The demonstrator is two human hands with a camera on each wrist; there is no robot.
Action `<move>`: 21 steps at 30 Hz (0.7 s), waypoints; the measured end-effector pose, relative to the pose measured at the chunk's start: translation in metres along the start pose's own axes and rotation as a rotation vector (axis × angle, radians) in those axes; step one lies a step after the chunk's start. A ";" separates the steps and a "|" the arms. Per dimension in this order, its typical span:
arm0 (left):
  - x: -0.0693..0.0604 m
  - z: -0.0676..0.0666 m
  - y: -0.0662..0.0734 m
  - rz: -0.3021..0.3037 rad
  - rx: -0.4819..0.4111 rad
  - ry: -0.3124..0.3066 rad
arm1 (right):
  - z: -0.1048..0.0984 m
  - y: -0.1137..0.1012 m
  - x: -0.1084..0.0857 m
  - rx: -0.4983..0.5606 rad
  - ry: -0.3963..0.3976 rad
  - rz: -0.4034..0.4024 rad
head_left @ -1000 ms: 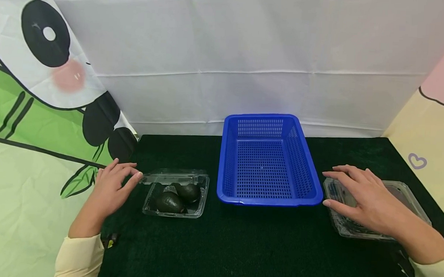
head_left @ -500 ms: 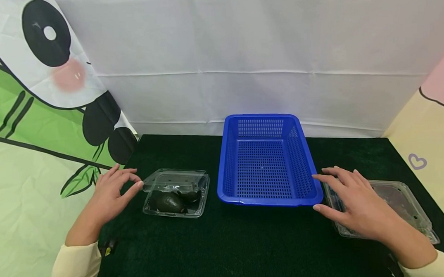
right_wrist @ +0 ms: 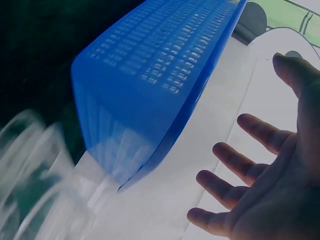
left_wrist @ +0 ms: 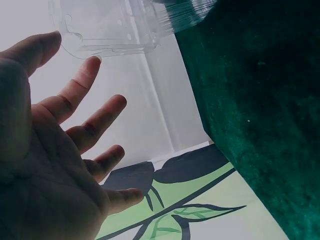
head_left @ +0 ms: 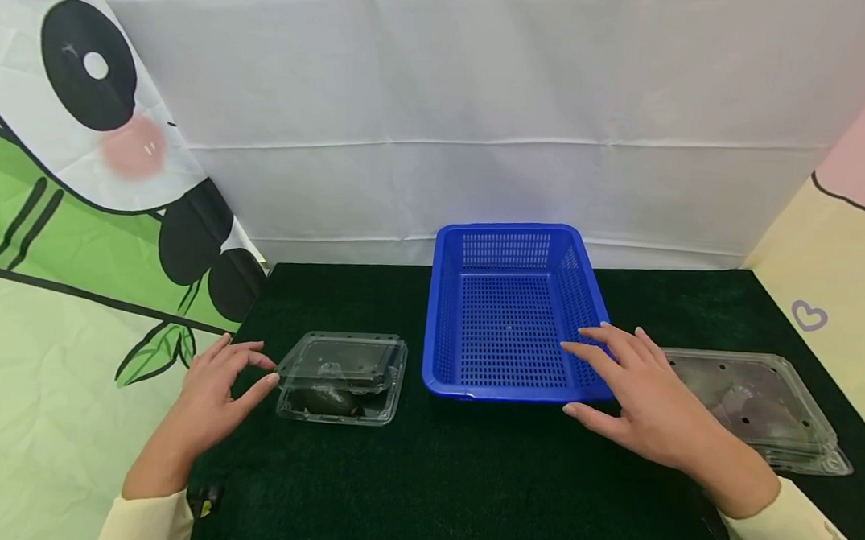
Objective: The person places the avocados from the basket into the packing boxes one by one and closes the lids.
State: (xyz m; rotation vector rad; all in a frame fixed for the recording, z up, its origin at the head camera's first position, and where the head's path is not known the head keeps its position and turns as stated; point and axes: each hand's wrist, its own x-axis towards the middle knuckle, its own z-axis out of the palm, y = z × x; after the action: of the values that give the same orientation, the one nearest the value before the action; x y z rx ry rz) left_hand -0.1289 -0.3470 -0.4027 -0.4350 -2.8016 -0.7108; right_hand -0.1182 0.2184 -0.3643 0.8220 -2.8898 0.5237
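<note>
On the left, a clear plastic clamshell box (head_left: 392, 409) holds dark green avocados; its lid (head_left: 360, 349) leans half lowered over them. My left hand (head_left: 209, 401), fingers spread, touches the lid's left corner with thumb and index fingertips. In the left wrist view those two fingertips lie apart on the edge of the clear lid (left_wrist: 115, 35). Over the front right rim of a blue plastic basket (head_left: 514, 390) hovers my right hand (head_left: 637, 400), its fingers extended and holding nothing. The right wrist view has the blue basket (right_wrist: 140, 90) well apart from the fingers.
A second, larger clear clamshell box (head_left: 767, 405) stands on the right, its contents unclear. Dark green cloth (head_left: 438, 480) covers the table. White fabric (head_left: 498, 104) rises behind, and printed curtains (head_left: 43, 382) flank it.
The left box's lid has come down over the avocados, the left fingertips moving slightly downward with its corner. My right hand has moved left from the right-hand box to the basket's rim.
</note>
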 end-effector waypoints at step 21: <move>-0.010 0.009 -0.003 0.006 0.017 0.032 | 0.036 -0.044 0.035 -0.047 0.035 -0.167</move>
State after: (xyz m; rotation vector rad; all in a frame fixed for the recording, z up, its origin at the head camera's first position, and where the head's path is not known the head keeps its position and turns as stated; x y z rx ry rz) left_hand -0.1221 -0.3470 -0.4146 -0.4250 -2.7734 -0.6867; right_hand -0.1249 0.1536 -0.3786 1.0241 -2.7581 0.4458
